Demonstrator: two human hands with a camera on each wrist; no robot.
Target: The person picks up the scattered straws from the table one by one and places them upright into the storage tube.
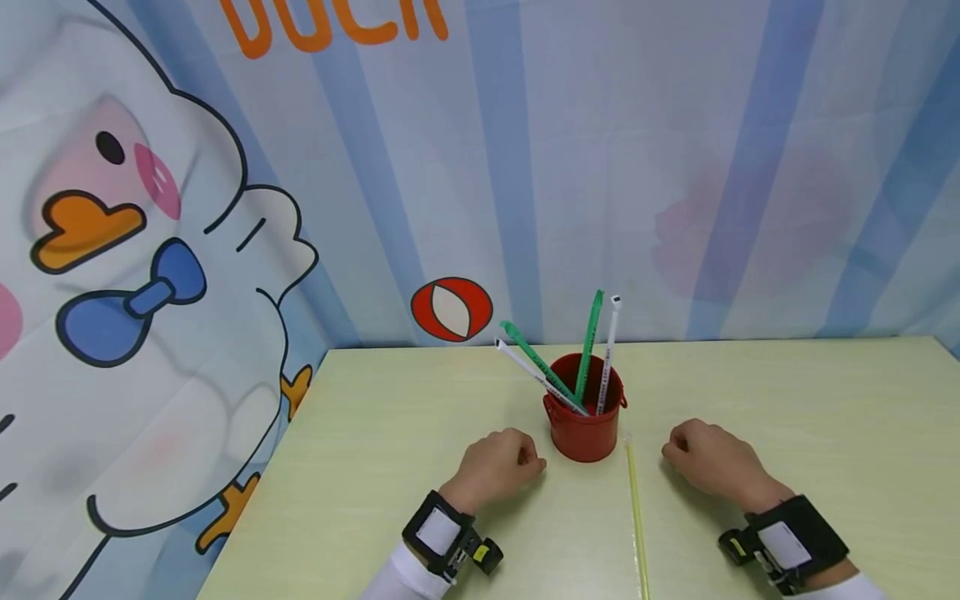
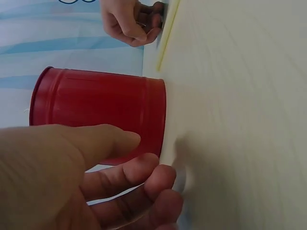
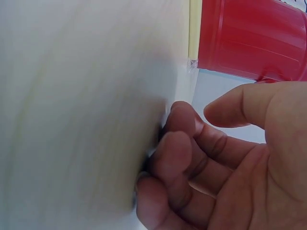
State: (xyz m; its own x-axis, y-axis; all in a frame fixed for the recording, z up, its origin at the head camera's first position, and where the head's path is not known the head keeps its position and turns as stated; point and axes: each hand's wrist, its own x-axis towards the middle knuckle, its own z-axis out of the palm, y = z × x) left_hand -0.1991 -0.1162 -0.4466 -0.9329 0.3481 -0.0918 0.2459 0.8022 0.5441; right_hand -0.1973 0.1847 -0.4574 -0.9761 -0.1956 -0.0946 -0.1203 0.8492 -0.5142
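Observation:
My left hand (image 1: 501, 468) rests on the table just left of a small red metal bucket (image 1: 585, 435), its fingers loosely curled around nothing. On the other side my right hand (image 1: 716, 461) lies in the same way, empty, with its fingertips at the tabletop in the right wrist view. Green and white pens stand in the bucket, among them an upright green pen (image 1: 590, 342) and a white pen (image 1: 611, 333); two others lean left. Between the hands lies a long thin yellow stick (image 1: 637, 517), with clear wrapping at its far end in the right wrist view.
The pale wooden table (image 1: 847, 417) ends at the back against a blue-striped cloth (image 1: 600, 167) printed with a duck and a ball. Each wrist wears a black camera mount, a left mount (image 1: 438, 533) and a right mount (image 1: 797, 542).

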